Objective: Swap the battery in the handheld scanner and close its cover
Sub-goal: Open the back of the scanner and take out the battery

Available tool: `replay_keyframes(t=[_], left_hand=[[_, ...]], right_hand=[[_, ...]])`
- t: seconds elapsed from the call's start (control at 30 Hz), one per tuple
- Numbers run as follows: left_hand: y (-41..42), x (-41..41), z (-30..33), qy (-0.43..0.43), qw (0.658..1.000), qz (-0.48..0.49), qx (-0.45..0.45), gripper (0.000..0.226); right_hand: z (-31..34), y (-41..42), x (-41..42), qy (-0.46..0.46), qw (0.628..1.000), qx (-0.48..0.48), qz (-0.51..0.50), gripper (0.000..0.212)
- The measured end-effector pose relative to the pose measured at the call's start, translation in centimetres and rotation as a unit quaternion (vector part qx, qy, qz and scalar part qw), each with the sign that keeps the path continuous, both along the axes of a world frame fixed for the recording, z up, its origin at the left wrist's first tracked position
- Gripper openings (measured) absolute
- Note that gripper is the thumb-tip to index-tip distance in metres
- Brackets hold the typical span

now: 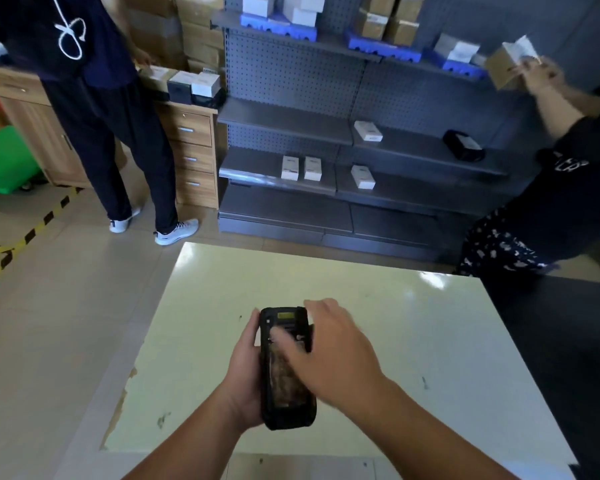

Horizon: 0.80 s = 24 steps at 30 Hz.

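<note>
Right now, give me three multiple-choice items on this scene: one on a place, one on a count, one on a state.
1. Where is the scanner?
A. Lying on the table
B. Held above the table
C. On a shelf

2. How many white boxes stand side by side on the left of the lower shelf?
A. Two
B. Five
C. None

3. What is the left hand doing?
A. Hanging free
B. Pressing flat on the table
C. Gripping the scanner

Answers: 1 B, it sits in the hand over the tabletop; 2 A, a pair stands there; 3 C, its fingers wrap the scanner while the right hand reaches over it.
</note>
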<state>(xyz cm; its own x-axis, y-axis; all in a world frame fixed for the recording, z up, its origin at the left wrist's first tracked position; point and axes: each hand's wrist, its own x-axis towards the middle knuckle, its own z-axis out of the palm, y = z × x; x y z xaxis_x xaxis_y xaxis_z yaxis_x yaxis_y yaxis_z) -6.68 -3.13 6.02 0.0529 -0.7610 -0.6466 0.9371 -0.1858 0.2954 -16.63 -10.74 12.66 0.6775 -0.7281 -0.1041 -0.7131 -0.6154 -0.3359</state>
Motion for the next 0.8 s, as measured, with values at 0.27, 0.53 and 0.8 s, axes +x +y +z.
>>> replay_keyframes(t=[0.27, 0.53, 0.8], left_hand=[[0.7, -1.5, 1.3, -0.014, 0.999, -0.002, -0.041, 0.079], [2.4, -0.6, 2.6, -0.018, 0.996, -0.059, -0.063, 0.087], [3.8, -0.4, 1.6, 0.031, 0.98, -0.175, -0.093, 0.086]], right_hand=[[-0.6, 0.4, -1.9, -0.224, 0.913, 0.315, -0.128, 0.02], [0.0, -1.2, -3.4, -0.192, 0.926, 0.324, 0.039, 0.055], [2.3, -4.0, -3.5, 0.086, 0.934, 0.045, 0.344, 0.035]])
